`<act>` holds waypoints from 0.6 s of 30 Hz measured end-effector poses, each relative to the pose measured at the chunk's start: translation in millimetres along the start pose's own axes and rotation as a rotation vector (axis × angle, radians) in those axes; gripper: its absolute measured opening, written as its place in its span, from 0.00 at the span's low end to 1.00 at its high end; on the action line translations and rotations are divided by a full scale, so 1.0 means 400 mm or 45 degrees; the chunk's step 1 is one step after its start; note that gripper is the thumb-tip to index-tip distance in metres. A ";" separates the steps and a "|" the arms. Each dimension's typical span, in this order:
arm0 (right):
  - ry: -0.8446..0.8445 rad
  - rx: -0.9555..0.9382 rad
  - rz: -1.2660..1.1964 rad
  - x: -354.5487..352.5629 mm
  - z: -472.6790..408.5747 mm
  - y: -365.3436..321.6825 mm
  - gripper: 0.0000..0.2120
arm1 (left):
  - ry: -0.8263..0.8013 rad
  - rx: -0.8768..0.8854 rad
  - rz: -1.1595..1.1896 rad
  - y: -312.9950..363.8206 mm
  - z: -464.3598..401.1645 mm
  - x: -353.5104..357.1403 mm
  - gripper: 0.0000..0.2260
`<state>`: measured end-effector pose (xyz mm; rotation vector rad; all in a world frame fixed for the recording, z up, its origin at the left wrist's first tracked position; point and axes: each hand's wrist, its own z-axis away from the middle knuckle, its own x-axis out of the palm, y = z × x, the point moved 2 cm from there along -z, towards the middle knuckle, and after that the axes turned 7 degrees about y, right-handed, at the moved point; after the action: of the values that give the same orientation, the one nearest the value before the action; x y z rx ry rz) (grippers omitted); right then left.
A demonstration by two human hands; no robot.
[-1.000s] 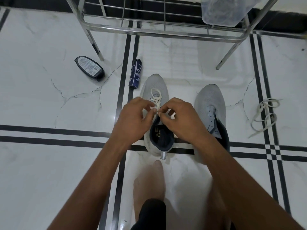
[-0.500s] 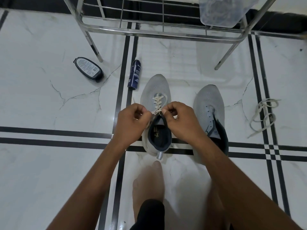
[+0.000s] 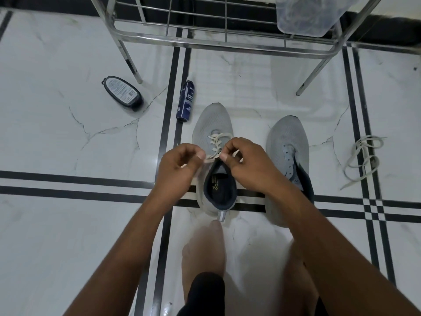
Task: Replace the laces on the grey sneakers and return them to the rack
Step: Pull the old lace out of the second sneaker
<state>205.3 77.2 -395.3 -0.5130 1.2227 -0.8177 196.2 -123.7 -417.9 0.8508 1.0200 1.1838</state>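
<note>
Arms: both forearms are showing bare, no sleeves are reaching into view.
Left hand (image 3: 180,166): it is wearing no glove, ring or watch.
Right hand (image 3: 247,164): it is also wearing nothing.
Legs: dark black shorts (image 3: 206,293) are covering the thighs.
Foot (image 3: 205,249): it is going bare.

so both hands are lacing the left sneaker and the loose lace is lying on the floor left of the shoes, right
Not quite. In the head view both hands, left hand and right hand, do work the lace on the left sneaker, but the loose lace lies right of the shoes.
</note>
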 end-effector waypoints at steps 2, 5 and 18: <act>-0.002 0.070 -0.107 0.000 0.004 0.010 0.04 | 0.014 -0.174 0.304 0.003 -0.001 -0.011 0.05; -0.031 0.102 -0.161 0.007 0.014 0.016 0.03 | -0.045 -0.069 -0.008 0.003 -0.013 -0.017 0.06; -0.039 0.235 -0.291 0.011 0.017 0.008 0.13 | 0.042 -0.205 0.014 0.010 -0.036 -0.011 0.08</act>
<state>213.3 75.3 -398.2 -0.5179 1.0597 -1.1014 181.1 -127.2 -418.1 0.7128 0.9341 1.2745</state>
